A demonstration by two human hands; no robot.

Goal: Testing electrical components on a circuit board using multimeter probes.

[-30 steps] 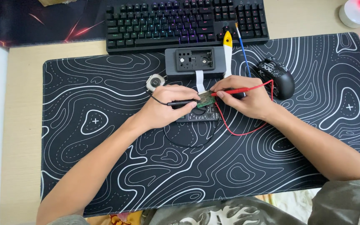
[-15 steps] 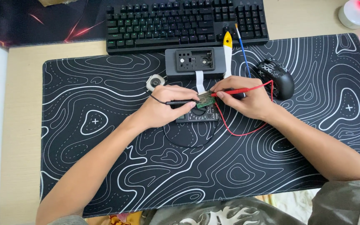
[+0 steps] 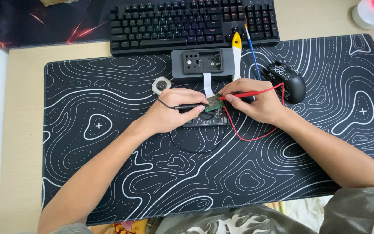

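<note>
Two probes met on the small green circuit board point(image 3: 213, 103). The left hand point(image 3: 169, 110) pinched the black probe point(image 3: 190, 106); the right hand point(image 3: 256, 102) pinched the red probe point(image 3: 239, 96), near the black mouse point(image 3: 287, 80).

Left hand point(image 3: 169, 113) and right hand point(image 3: 256, 102) press black probe point(image 3: 189, 106) and red probe point(image 3: 239, 96) onto a green circuit board point(image 3: 213, 103).

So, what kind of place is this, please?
Probably a home computer desk used for electronics work. A black keyboard and black mouse lie on a patterned desk mat; the left hand and right hand hold black and red probes to a small green circuit board.
</note>
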